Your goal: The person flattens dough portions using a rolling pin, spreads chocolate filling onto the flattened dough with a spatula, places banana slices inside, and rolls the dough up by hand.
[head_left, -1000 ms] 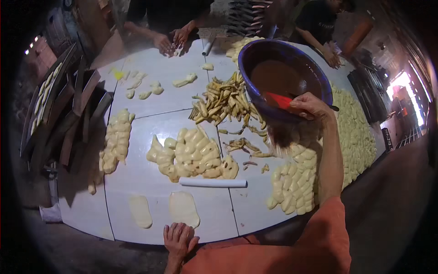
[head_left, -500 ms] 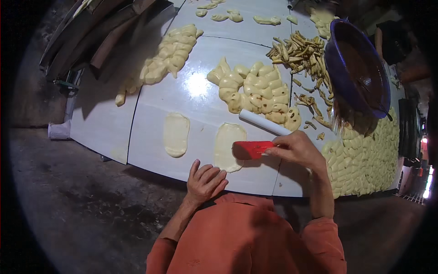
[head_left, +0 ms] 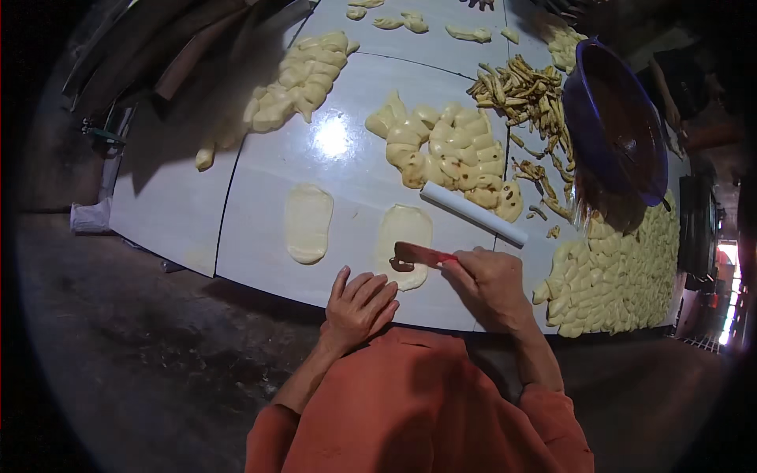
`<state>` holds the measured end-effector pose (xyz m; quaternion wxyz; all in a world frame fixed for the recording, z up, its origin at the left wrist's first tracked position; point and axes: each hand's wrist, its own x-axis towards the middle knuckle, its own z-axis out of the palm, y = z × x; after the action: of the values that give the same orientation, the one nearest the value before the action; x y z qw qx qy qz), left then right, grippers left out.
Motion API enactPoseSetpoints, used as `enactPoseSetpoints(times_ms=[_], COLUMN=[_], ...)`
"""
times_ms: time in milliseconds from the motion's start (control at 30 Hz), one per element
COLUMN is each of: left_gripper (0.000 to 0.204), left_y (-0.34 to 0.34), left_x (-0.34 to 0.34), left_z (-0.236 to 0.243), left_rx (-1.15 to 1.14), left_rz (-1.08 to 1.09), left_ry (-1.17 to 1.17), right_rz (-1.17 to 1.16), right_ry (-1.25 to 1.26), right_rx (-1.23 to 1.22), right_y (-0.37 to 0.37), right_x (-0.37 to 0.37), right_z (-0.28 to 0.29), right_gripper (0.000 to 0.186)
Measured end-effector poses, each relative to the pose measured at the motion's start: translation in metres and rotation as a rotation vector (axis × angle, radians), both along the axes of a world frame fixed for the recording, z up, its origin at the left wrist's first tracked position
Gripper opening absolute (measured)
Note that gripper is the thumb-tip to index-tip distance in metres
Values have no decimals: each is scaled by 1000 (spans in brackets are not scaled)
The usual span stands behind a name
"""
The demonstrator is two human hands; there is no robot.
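My right hand (head_left: 493, 280) grips a red spatula (head_left: 426, 254), its blade on a flat pale dough oval (head_left: 402, 225) with a smear of brown paste (head_left: 402, 265). My left hand (head_left: 359, 307) lies open, fingers slightly apart, at the table's front edge beside that oval. A second dough oval (head_left: 307, 221) lies to its left. Just beyond the spatula rests a white cylindrical roller (head_left: 473, 214). Farther back are puffy dough pieces (head_left: 441, 142) spotted with brown bits.
A tilted purple basin (head_left: 579, 87) of brown mixture stands at right, beside sliced brown strips (head_left: 509, 91) and a large mass of dough pieces (head_left: 615, 276). Dark metal moulds (head_left: 189, 55) and more dough (head_left: 300, 79) are at left. Other people's hands (head_left: 478, 3) show at the back.
The spatula has moved from the basin down onto the right dough oval, where brown paste now shows; my right hand came with it. The view has tilted downward.
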<state>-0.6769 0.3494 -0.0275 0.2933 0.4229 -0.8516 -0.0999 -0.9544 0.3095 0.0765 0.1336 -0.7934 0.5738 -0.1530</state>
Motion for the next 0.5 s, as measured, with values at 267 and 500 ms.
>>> enactPoseSetpoints(times_ms=[267, 500], left_gripper=[34, 37], left_y=[-1, 0], left_x=[0, -2], left_z=[3, 5], left_rx=[17, 23], left_rz=[2, -20], left_ry=[-25, -18], right_rz=[-54, -50], right_ry=[-35, -85], right_rx=[-49, -48], right_y=[14, 32], right_x=[-1, 0], right_z=[-5, -27], right_gripper=[18, 17])
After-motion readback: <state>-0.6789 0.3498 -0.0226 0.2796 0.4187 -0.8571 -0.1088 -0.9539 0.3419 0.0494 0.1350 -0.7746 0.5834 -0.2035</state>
